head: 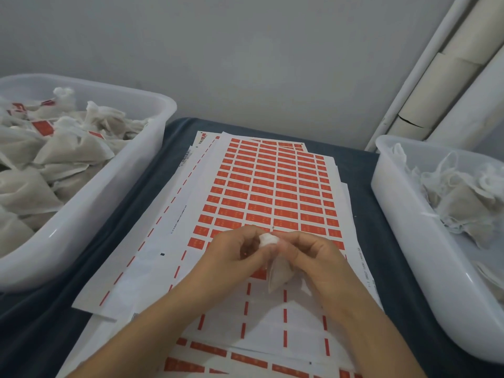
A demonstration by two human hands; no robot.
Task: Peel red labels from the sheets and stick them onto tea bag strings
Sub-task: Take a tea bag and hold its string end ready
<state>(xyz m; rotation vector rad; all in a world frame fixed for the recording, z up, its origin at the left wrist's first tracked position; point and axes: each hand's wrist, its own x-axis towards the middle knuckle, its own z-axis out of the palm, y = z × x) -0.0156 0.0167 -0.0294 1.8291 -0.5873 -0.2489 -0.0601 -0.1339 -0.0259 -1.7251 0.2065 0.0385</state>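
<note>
While both tubs (152,148) hold tea bags (68,148), hands pinch one.

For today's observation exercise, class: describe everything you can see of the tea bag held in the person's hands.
The small off-white, gauzy fabric tea bag hangs over the sheet of red labels, its pouch pointing down between both hands. Its bunched white top sticks up where the fingers meet. The left hand pinches that top; the right hand curls round the neck and upper pouch. No red label shows on it. Its string cannot be made out.
</note>
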